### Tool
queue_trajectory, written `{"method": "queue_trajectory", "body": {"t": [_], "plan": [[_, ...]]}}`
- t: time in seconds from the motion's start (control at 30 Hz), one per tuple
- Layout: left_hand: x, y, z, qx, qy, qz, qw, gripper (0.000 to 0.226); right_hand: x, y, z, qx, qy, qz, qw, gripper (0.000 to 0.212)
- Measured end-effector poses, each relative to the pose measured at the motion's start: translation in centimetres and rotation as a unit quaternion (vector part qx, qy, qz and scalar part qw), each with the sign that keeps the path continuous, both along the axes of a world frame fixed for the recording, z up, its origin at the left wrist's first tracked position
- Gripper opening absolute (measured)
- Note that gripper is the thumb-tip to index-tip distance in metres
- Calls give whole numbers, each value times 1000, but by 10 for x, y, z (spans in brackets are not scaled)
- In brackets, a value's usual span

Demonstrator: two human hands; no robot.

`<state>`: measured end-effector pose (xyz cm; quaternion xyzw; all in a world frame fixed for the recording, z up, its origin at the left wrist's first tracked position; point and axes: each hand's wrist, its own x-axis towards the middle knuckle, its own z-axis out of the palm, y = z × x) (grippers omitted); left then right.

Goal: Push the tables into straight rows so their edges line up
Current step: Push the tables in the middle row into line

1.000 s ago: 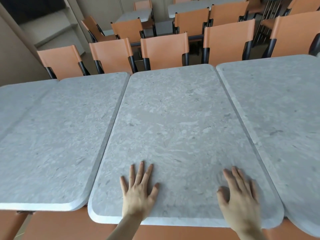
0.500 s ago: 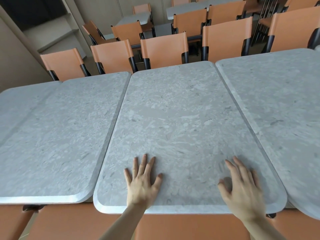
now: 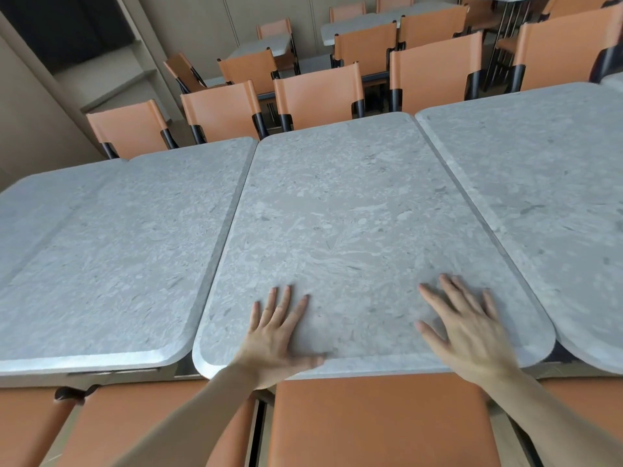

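Three grey stone-topped tables stand side by side. The middle table (image 3: 337,214) is right in front of me, with the left table (image 3: 111,251) and the right table (image 3: 546,183) tight against its long sides. My left hand (image 3: 274,335) lies flat near the middle table's near edge, fingers spread. My right hand (image 3: 468,328) lies flat on the same top, further right. The middle table's near edge sits close to level with the left table's near edge. Its far edge reaches a little past the left table's far edge.
Orange chair backs (image 3: 377,419) stand directly below me against the near edges. A row of orange chairs (image 3: 317,96) lines the far side, with more tables (image 3: 371,25) and chairs behind. A wall and a dark opening are at the left.
The middle table's near edge stuck out toward me past the left table; it now lies almost level with it. Both hands stayed flat on the top, and my view has pulled back.
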<state>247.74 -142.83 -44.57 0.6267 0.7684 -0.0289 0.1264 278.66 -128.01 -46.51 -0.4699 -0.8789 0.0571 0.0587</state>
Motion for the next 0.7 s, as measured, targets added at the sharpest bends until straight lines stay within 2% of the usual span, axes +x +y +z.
{"method": "queue_trajectory", "body": {"t": [0.17, 0.27, 0.37, 0.43, 0.57, 0.7], "plan": [[-17, -10, -7, -16, 72, -82, 994, 136, 4, -3, -6, 23, -81, 88, 993, 89], [-15, -11, -15, 2, 77, -53, 996, 134, 6, -2, -7, 72, -104, 134, 983, 97], [-16, -16, -20, 17, 88, -31, 995, 130, 6, -6, -9, 94, -98, 138, 981, 100], [-15, -19, -20, 22, 86, -19, 996, 128, 5, -8, -11, 94, -61, 124, 986, 100], [-14, -26, -27, 53, 88, -4, 995, 125, 0, -17, -4, 77, 107, 11, 991, 87], [-15, -29, -33, 93, 104, -6, 990, 124, -1, -17, -10, 109, 107, 5, 988, 79]]}}
